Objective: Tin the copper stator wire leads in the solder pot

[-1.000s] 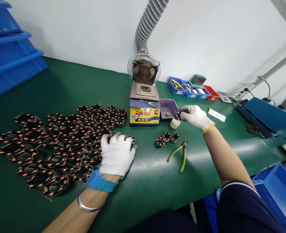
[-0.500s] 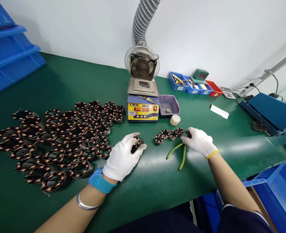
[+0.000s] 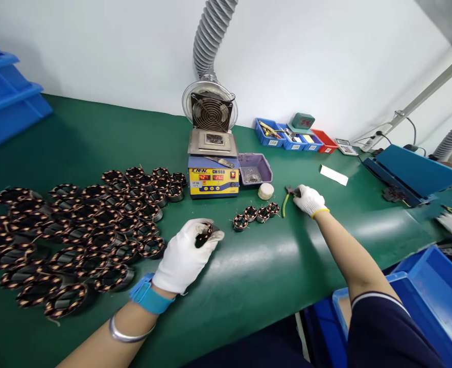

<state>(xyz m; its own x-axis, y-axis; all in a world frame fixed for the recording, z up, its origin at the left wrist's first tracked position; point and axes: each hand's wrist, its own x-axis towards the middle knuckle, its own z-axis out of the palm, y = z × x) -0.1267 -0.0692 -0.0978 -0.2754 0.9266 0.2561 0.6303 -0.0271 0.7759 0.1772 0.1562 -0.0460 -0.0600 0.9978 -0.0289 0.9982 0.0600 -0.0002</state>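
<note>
left hand (image 3: 184, 255) pinches one wound ring (image 3: 209, 230), right of the big ring cluster (image 3: 91, 232) — right hand (image 3: 309, 200), farther right, grips green-handled pliers (image 3: 284, 205) — best hold that ring steady, gently.

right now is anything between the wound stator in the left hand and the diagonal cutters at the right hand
Yes: four wound stators stand in a staggered row on the green tabletop, between the held stator in the left hand and the diagonal cutters.
</note>
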